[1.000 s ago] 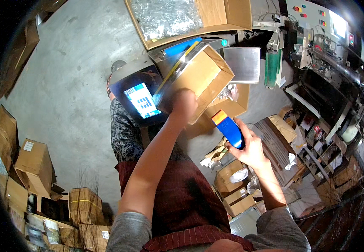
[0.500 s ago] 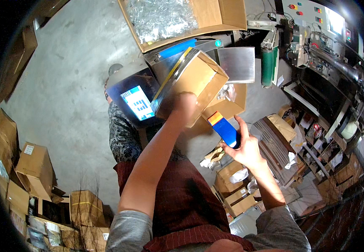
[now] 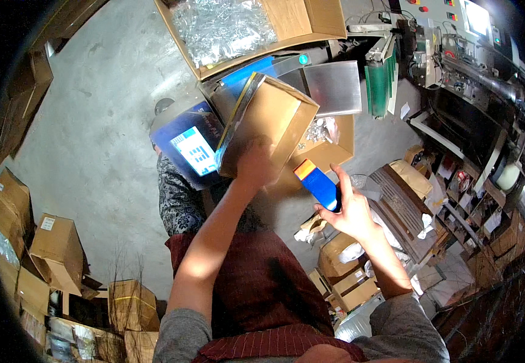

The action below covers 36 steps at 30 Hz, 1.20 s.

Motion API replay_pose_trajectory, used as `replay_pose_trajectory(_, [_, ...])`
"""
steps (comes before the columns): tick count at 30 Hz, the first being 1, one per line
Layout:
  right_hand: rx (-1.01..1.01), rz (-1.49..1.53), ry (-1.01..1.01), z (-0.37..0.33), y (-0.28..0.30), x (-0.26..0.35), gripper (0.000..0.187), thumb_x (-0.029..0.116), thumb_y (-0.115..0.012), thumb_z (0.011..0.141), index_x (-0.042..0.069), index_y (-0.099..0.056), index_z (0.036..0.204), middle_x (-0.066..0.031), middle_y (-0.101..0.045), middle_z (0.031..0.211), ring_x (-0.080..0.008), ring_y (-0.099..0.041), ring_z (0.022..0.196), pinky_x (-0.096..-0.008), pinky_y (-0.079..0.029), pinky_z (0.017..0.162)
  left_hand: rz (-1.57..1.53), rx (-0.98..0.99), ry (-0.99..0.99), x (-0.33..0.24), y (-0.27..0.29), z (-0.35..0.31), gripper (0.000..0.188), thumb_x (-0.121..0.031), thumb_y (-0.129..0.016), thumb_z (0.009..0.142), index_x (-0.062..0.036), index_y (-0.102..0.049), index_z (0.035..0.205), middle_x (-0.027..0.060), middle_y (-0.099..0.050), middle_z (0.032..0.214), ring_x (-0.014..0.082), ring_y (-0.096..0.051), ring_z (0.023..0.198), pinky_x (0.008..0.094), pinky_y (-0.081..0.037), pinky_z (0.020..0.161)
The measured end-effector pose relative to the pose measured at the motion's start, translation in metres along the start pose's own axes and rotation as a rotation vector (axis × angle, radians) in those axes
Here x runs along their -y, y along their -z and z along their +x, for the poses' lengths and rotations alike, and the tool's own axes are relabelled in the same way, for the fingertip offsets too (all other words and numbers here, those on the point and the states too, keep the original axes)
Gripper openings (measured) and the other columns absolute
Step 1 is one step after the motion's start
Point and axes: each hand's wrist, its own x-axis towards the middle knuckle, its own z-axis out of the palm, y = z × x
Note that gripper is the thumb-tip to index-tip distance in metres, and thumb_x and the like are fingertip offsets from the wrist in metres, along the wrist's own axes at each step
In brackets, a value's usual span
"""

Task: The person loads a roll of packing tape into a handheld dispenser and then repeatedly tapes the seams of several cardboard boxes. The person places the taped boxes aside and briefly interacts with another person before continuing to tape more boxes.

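Note:
My right hand (image 3: 354, 213) grips a small blue carton (image 3: 323, 187) with an orange end, fingers and thumb on its sides. The carton is held tilted, its orange end pointing away from me. My left hand (image 3: 256, 164) reaches into an open cardboard box (image 3: 283, 112) that stands tilted in front of me, with yellow and clear tape along its left edge. That hand is smeared by motion and its fingertips lie in shade, so whether they hold anything is unclear. Beyond the blue carton, a lower open cardboard box (image 3: 341, 148) holds small shiny metal pieces (image 3: 318, 130).
A dark blue box (image 3: 205, 121) with a bright white-and-blue panel (image 3: 194, 151) sits left of the tilted box. At the back, a large carton (image 3: 301, 42) contains clear plastic packs (image 3: 223, 30). Machinery (image 3: 474, 85) stands right; more cartons (image 3: 56, 251) lie at left.
My left hand has shifted slightly left and toward me inside the tilted box. The right hand still holds the blue carton in nearly the same place. The whole view has shifted a little.

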Motion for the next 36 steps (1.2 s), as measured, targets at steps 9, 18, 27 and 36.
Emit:
replay_pose_trajectory(9, [-0.055,-0.02,0.231,-0.004,0.004,-0.024,0.088,0.023,-0.076,0.076,0.007,-0.033,0.151,-0.0181,-0.066,0.101,-0.0362,-0.067,0.087,-0.0429,-0.055,0.079,0.023,0.057,0.025,-0.04,-0.024,-0.01,0.06,-0.012,-0.063,0.081,-0.001,-0.041,0.136,0.023,-0.054,0.115,0.0444,-0.058,0.108,0.0493,-0.051,0.091])
replay_pose_trajectory(18, [-0.046,-0.008,0.519,-0.022,0.064,0.014,0.085,0.014,-0.074,0.061,0.019,-0.055,0.143,-0.0082,-0.051,0.081,-0.0284,-0.058,0.077,-0.0401,-0.053,0.071,-0.43,0.149,-0.039,-0.071,0.128,-0.071,0.045,-0.014,-0.07,0.083,0.0003,-0.057,0.124,0.0163,-0.069,0.101,0.0244,-0.071,0.084,0.0376,-0.056,0.075])
replay_pose_trajectory(27, [0.047,-0.066,0.587,-0.032,0.088,0.073,0.084,0.014,-0.075,0.06,0.023,-0.057,0.141,-0.0072,-0.054,0.081,-0.0299,-0.062,0.076,-0.0407,-0.055,0.068,-1.256,0.244,0.399,-0.093,0.189,-0.091,0.034,-0.017,-0.062,0.099,-0.0003,-0.059,0.128,0.0015,-0.066,0.105,0.0094,-0.06,0.094,0.0256,-0.05,0.083])
replay_pose_trajectory(36, [0.151,0.067,0.736,-0.056,0.115,0.07,0.069,0.024,-0.075,0.064,0.021,-0.065,0.132,-0.0094,-0.064,0.105,-0.031,-0.066,0.083,-0.0411,-0.058,0.074,-1.123,0.144,0.371,-0.091,0.251,-0.129,0.029,-0.013,-0.058,0.102,0.0032,-0.058,0.127,0.0033,-0.066,0.108,0.0101,-0.06,0.095,0.0263,-0.049,0.084])
